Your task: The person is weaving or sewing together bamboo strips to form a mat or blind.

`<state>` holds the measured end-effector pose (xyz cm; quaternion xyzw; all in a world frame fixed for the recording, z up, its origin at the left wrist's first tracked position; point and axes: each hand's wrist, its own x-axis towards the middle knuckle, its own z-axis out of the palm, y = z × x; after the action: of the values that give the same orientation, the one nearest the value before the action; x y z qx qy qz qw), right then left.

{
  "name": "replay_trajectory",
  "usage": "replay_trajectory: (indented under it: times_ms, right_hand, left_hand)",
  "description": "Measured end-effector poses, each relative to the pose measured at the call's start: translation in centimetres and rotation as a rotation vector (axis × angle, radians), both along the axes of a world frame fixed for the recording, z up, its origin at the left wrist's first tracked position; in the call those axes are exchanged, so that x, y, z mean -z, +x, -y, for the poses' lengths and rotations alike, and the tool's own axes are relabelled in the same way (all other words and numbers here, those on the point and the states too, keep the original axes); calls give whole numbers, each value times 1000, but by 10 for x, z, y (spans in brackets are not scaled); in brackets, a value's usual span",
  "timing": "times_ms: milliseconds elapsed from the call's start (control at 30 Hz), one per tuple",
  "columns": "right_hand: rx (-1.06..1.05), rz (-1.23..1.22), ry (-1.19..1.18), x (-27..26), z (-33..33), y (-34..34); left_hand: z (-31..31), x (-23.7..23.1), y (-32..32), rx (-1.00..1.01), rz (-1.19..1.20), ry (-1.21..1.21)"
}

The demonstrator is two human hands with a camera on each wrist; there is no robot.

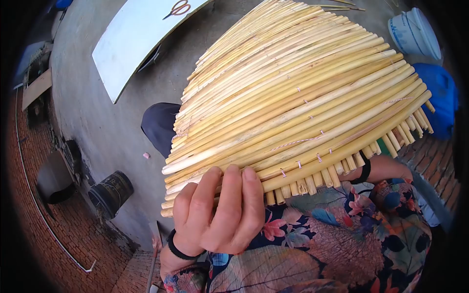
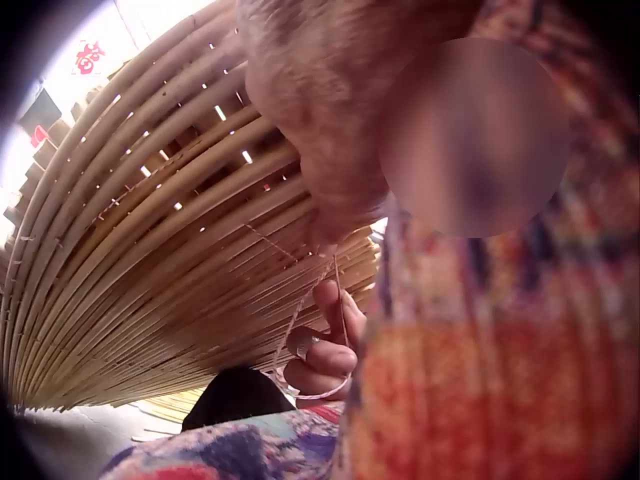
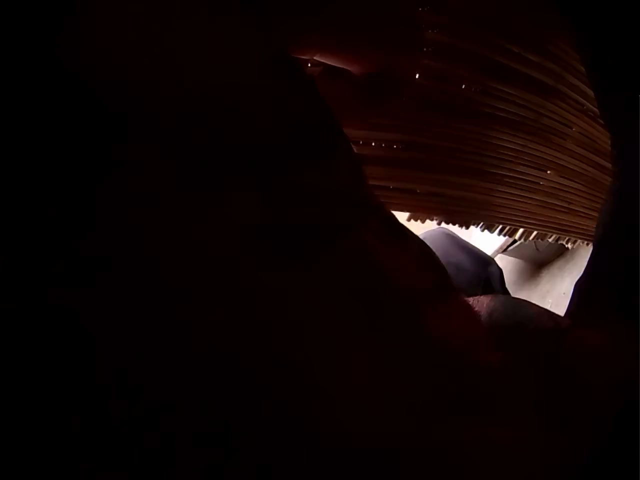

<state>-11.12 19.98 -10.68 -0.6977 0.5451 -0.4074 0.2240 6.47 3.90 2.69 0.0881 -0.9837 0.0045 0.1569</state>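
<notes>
A large mat of straw-coloured stalks (image 1: 293, 102), stitched with pink thread, lies tilted across the lap. Short ends of a crosswise layer stick out along its near edge. My left hand (image 1: 220, 210) grips that edge at the near left, fingers bent over the top. The left wrist view shows the mat's underside (image 2: 170, 230) close to the left palm. Below it my right hand (image 2: 325, 350), with a ring on one finger, holds a loop of pink thread (image 2: 341, 300) in curled fingers. In the head view the mat hides the right hand; the right wrist view is mostly dark.
A white board (image 1: 132, 44) with scissors (image 1: 180, 8) on it stands at the far left. A dark bucket (image 1: 111, 193) is on the left. To the right are a white bucket (image 1: 415, 34) and a blue container (image 1: 437, 97). Loose stalks (image 1: 342, 7) lie beyond the mat.
</notes>
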Motion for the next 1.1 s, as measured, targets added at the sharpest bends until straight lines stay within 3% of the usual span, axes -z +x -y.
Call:
replay_trajectory:
  times_ms: [67,467,600,667,700,767,900,1100]
  right_hand:
    - [-25,0,25,2,-4,0]
    - [-125,28,115,13,-17,-11]
    - [-149,53,146,-7,-8,-7]
    - [182,-86,134,-41,7,-5]
    - [183,-90,131,-45,6,-6]
    - [85,356,311,-51,4,-8]
    - [112,236,202,-55,12,-5]
    - [52,268,232,-57,12,-2]
  left_hand:
    - [5,8,3,16,-90,-110]
    - [3,3,1,-29,-39,-23]
    - [7,8,-4,-15,-62,-54]
    - [10,17,-7,-4,-186,-138]
    - [11,19,-9,-3,-191,-141]
    - [14,22,-11,16,-238,-186]
    - [15,24,-9,46,-235,-162]
    - [15,25,-7,76,-208,-165]
